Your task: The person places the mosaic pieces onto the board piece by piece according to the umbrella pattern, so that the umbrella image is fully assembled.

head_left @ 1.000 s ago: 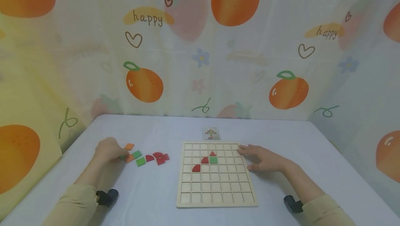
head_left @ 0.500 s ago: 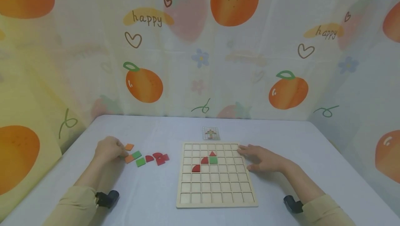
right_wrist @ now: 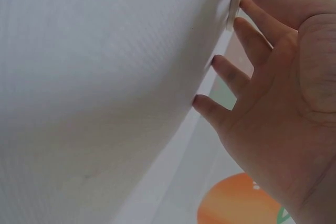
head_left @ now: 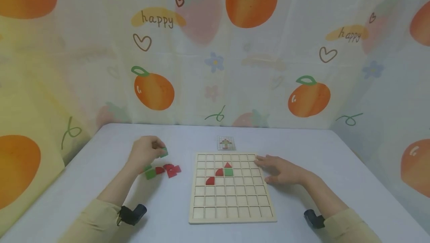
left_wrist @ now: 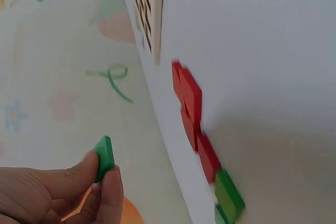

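Observation:
My left hand [head_left: 145,151] pinches a green square tile [left_wrist: 105,157] between thumb and fingertips, raised above the table at the left. Below it lie red tiles [head_left: 172,170] in a small cluster and a green tile [head_left: 150,174]; the orange tiles are hidden behind the hand and wrist. A wooden grid board [head_left: 231,201] lies in the middle, with a red triangle [head_left: 228,165], a green square [head_left: 228,172] and two red quarter-circle tiles [head_left: 210,181] in its cells. My right hand [head_left: 282,170] has its fingers spread, with fingertips and thumb at the board's right edge.
A small picture card [head_left: 226,143] with a gridded coloured pattern lies just behind the board. A white cloth covers the table [head_left: 295,142], and a fruit-print curtain [head_left: 248,67] hangs behind it. Each wrist wears a black camera [head_left: 133,214].
My left hand has lifted from the left end of the tile pile and moved right and away from me, carrying the green square. The right hand stays at the board's edge.

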{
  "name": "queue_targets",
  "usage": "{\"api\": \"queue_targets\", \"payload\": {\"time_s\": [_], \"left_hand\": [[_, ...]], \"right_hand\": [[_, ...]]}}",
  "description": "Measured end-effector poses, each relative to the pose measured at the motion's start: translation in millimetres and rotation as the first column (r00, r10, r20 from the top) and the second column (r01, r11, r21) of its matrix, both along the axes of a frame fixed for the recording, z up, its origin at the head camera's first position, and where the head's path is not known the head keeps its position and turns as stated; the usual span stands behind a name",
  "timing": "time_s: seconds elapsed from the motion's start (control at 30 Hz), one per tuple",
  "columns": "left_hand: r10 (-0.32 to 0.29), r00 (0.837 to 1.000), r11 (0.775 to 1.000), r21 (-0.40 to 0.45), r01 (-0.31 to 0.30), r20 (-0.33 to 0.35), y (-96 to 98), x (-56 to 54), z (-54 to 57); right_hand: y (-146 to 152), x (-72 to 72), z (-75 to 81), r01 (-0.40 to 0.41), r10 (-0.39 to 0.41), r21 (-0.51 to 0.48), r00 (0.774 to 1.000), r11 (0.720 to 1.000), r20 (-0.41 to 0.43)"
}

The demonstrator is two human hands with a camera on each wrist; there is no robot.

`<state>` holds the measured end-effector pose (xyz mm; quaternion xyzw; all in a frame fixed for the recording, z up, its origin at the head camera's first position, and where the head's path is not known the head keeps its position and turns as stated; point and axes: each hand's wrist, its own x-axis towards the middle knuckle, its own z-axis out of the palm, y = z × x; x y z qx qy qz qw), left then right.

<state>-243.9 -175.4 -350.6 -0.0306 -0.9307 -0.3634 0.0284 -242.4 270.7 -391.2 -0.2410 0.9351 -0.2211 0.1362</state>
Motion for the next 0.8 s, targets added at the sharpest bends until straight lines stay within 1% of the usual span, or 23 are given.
{"api": "queue_targets", "payload": {"time_s": [0.03, 0.17, 0.27, 0.3, 0.43, 0.57, 0.67, 0.8], "left_hand": [[-0.022, 1.000, 1.000, 0.012, 0.022, 0.008, 7.3, 1.4, 0.9], [-0.067, 0.996, 0.997, 0.045, 0.064, 0.066, 36.0, 4.7, -1.4], [-0.095, 0.993, 0.994, 0.052, 0.091, 0.075, 54.6, 4.3, -5.0], [-0.114, 0.991, 0.993, 0.053, 0.110, 0.075, 60.0, 4.3, -5.2], [-0.164, 0.981, 0.984, 0.088, 0.156, 0.104, 80.6, 3.5, -9.0], [-0.188, 0.971, 0.978, 0.121, 0.171, 0.147, 99.7, 2.2, -16.6], [-0.213, 0.964, 0.974, 0.117, 0.196, 0.159, 111.2, 0.8, -24.0], [-0.242, 0.956, 0.968, 0.103, 0.227, 0.166, 120.9, 0.0, -33.1]], "right_hand": [[0.0, 0.0, 0.2, 0.000, 0.000, 0.000, 1.000, 1.000, 0.000], [0.4, 0.1, 0.7, 0.001, -0.001, -0.010, 1.000, 1.000, 0.007], [1.0, -0.7, -0.4, 0.000, 0.000, -0.004, 1.000, 1.000, 0.001], [1.2, -1.2, -1.1, 0.002, -0.002, -0.002, 1.000, 1.000, 0.002], [1.9, -2.1, -3.1, -0.001, 0.001, 0.003, 1.000, 1.000, -0.004], [2.6, -2.0, -3.3, -0.009, 0.009, 0.001, 1.000, 1.000, -0.010], [2.6, -1.8, -2.9, -0.009, 0.009, 0.009, 1.000, 1.000, -0.010], [0.8, -1.1, -1.6, -0.007, 0.007, 0.007, 1.000, 1.000, -0.002]]}}
